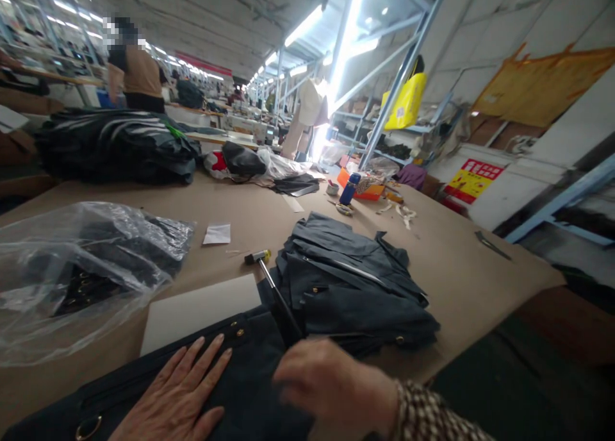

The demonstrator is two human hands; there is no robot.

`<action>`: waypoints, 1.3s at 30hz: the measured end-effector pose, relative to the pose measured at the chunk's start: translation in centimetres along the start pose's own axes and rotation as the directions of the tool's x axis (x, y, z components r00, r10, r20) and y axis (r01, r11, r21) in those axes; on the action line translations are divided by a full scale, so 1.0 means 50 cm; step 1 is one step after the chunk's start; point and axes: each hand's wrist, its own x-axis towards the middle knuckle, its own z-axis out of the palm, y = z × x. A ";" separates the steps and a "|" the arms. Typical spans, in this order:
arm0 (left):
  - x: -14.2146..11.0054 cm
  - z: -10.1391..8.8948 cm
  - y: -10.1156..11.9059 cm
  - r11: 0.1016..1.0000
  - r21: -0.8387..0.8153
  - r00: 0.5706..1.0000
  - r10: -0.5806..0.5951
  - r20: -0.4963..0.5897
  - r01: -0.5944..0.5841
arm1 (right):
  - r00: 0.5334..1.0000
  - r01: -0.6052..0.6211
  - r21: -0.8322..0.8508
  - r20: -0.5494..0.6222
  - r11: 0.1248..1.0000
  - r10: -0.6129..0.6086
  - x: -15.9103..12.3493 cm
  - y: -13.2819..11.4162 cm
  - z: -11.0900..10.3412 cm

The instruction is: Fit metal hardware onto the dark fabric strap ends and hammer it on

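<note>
A dark garment piece (259, 370) with gold-coloured snaps and a metal ring lies along the front of the table. My left hand (180, 390) is flat on it, fingers stretched and spread. Close to its right part, my right hand (336, 380) is curled and smeared by motion; its fingertips and anything in them cannot be made out. A small hammer (276, 290) with a black grip lies just beyond the right hand, its head on the table. The grip's near end comes close to that hand. A white board (202, 309) shows partly from under the garment.
Stacked dark garment pieces (346, 268) lie right of the hammer. A clear plastic bag (120, 255) with dark pieces is at left, near a white paper (217, 234). Farther back are a garment heap (115, 146), a blue bottle (349, 190) and an orange box (368, 190). Another person (139, 72) stands beyond.
</note>
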 end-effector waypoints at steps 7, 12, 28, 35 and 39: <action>0.019 -0.006 -0.020 1.000 0.018 1.000 0.000 0.018 0.000 | 0.800 -0.596 -0.146 -0.022 0.789 0.600 0.034 0.338 -0.148; 0.031 -0.011 -0.025 1.000 0.020 0.997 -0.019 0.081 0.017 | 0.735 -0.646 -0.197 0.100 0.737 0.671 0.035 0.425 -0.089; 0.014 0.024 -0.038 0.997 0.075 0.996 0.036 -0.083 -0.030 | 0.697 -0.650 -0.364 0.064 0.667 0.714 0.040 0.395 -0.071; 0.028 -0.005 -0.037 0.987 0.144 0.991 0.083 -0.109 -0.067 | 0.667 -0.634 -0.341 0.213 0.694 0.714 0.107 0.446 -0.061; 0.026 0.000 -0.038 0.986 0.151 0.987 0.091 -0.130 -0.071 | 0.723 -0.599 -0.331 0.169 0.729 0.670 0.105 0.443 -0.065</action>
